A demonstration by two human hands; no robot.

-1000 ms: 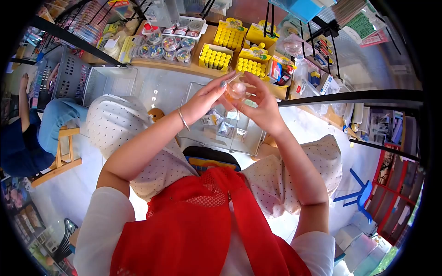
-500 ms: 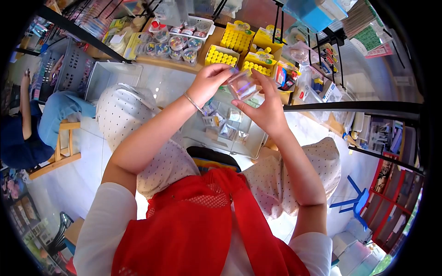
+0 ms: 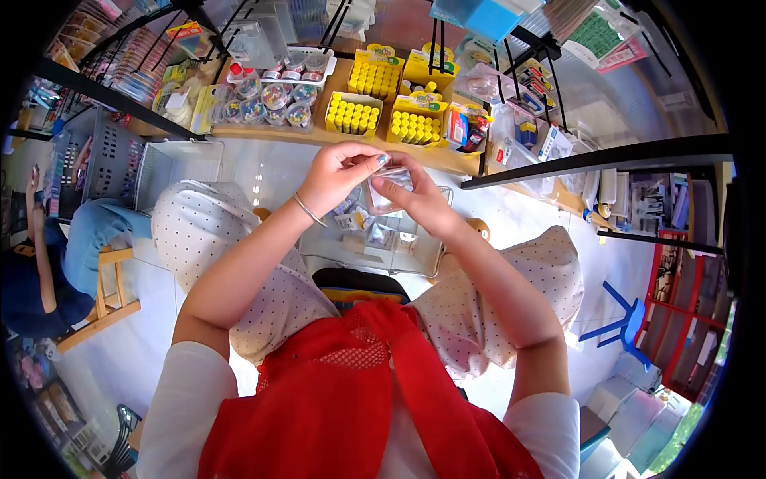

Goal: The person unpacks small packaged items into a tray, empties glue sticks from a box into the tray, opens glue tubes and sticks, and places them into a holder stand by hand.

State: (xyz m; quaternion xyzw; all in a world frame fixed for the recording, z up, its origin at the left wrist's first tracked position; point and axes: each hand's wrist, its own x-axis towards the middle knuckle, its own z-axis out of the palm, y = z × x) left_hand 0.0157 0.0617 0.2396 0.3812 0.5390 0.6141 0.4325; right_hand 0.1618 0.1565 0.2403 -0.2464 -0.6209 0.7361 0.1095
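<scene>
My left hand (image 3: 339, 180) pinches the upper left edge of a small clear plastic packet (image 3: 383, 198), a bracelet on its wrist. From the right, my right hand (image 3: 416, 199) grips the same packet, its thumb lying across the front. What the packet holds is too small to tell. Both hands are close together over a grey tray (image 3: 423, 259) with several small clear packets (image 3: 381, 236) in it. Beyond the hands, a wooden shelf bears yellow boxes of yellow sticks (image 3: 352, 116).
Round tubs of coloured pieces (image 3: 274, 97) stand on the shelf at the left. A black rail (image 3: 590, 162) crosses at the right. A white bin (image 3: 177, 164) and a seated person (image 3: 48, 271) are at the left, a blue stool (image 3: 633, 323) at the right.
Both hands have come closer together and lower over the tray. The packet, earlier spread between the fingers, is now partly covered by my right hand. The view has shifted slightly.
</scene>
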